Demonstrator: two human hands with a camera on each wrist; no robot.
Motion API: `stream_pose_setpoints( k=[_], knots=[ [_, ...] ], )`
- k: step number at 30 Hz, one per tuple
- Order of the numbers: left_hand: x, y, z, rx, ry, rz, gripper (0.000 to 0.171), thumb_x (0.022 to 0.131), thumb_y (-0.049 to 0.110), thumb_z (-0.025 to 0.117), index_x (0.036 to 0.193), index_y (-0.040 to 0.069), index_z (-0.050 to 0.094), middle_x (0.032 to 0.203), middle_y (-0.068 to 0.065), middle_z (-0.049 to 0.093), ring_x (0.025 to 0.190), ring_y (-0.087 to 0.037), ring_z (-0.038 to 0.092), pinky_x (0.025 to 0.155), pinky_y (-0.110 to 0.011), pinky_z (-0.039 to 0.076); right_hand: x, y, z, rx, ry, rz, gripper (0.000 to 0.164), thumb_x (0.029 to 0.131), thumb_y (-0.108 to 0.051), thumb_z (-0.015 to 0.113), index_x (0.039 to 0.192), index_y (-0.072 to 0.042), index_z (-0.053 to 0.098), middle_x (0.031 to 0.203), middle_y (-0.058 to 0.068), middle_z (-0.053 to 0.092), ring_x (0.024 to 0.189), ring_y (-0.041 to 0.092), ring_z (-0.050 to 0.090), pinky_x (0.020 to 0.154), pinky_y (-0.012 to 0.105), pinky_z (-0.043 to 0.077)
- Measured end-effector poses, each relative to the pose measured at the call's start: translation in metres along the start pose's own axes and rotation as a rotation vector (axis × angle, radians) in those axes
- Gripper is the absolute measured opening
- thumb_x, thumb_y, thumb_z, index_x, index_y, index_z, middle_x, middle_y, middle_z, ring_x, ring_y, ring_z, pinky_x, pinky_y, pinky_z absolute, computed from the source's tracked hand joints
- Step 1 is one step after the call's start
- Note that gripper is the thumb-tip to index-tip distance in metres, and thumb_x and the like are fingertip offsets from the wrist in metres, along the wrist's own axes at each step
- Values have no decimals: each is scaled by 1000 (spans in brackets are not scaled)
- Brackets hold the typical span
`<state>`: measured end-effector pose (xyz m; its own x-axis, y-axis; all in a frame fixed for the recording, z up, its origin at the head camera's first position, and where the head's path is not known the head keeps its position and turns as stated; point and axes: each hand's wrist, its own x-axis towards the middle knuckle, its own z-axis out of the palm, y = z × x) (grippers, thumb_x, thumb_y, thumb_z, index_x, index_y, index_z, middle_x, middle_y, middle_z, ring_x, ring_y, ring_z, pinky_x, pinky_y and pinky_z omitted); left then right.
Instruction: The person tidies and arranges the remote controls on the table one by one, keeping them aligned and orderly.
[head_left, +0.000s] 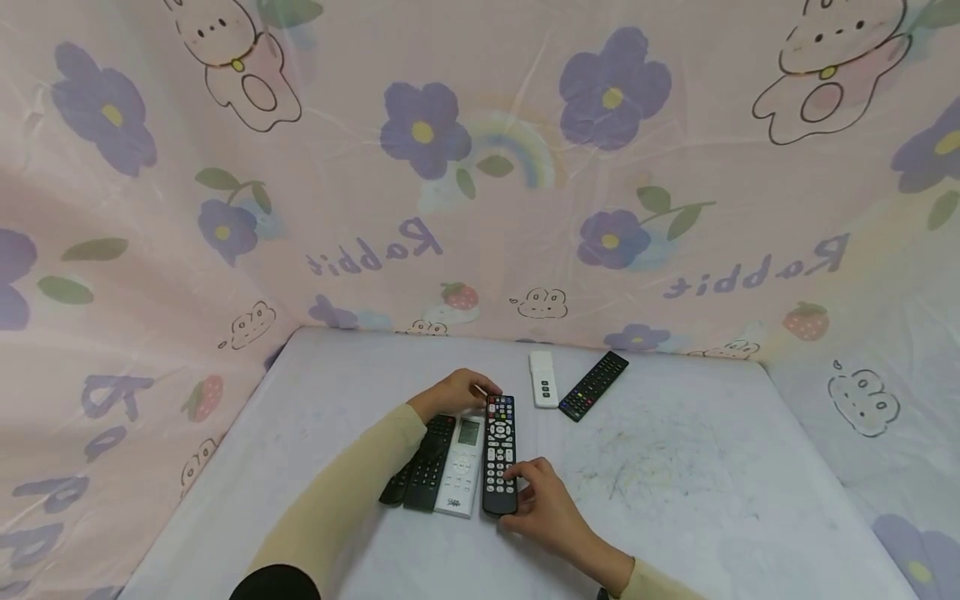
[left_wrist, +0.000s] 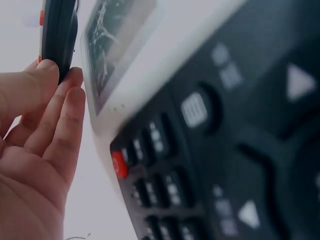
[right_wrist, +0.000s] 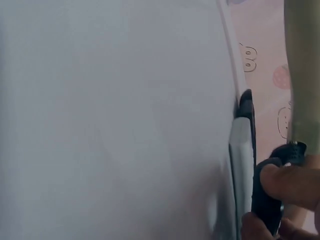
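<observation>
A black remote control [head_left: 500,442] with a grid of light buttons lies lengthwise between both hands. My left hand [head_left: 456,392] pinches its far end; in the left wrist view the thumb and fingertips hold the dark remote's end [left_wrist: 60,40]. At the near end my right hand [head_left: 547,510] grips it, with the thumb on the dark casing in the right wrist view. Just left of it lies a white remote [head_left: 459,475] with a small screen. Beside that, a black remote [head_left: 431,467] and another dark one [head_left: 397,486] sit partly under the left forearm.
Farther back on the white table [head_left: 675,467] lie a slim white remote [head_left: 543,379] and a slanted black remote [head_left: 594,386]. A pink printed cloth [head_left: 510,225] hangs behind the table and along its sides.
</observation>
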<state>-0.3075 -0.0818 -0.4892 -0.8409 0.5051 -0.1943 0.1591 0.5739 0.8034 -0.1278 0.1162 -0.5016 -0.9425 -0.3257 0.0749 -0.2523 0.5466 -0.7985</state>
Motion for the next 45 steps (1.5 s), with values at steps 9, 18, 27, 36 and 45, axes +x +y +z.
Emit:
stream_pose_setpoints(
  k=[9,18,27,36,45],
  knots=[
    [3,3,8,77,-36,8,29,87,3,66,111,18,72,112,-1,69,99,-15,66,82,-30,54,0,1,8,3,-55,63,54,60,-12,88,105,-12,58,97,7,46,71,5,56,62,18,52],
    [3,6,8,123,-46,1,31,89,2,64,112,20,72,110,0,69,101,-15,64,86,-32,53,0,3,10,-56,-76,73,54,61,-18,89,105,-14,58,95,5,45,68,7,49,58,19,45],
    [3,6,7,129,-57,-11,31,88,2,64,112,21,72,111,1,69,101,-15,64,87,-32,52,2,2,13,-97,-82,91,55,62,-24,89,106,-17,58,96,3,43,71,7,47,58,19,43],
    [5,6,3,146,-73,6,33,89,1,62,117,17,70,114,0,69,107,-17,63,91,-33,52,0,1,3,-237,-62,40,54,64,-30,86,109,-20,58,100,2,50,81,10,53,63,23,45],
    [13,7,-19,129,-32,57,36,91,5,64,126,12,63,126,-7,63,114,-25,61,90,-34,53,19,15,-23,-243,141,143,41,72,-29,81,107,-16,62,104,2,63,86,15,59,72,32,49]
  ],
)
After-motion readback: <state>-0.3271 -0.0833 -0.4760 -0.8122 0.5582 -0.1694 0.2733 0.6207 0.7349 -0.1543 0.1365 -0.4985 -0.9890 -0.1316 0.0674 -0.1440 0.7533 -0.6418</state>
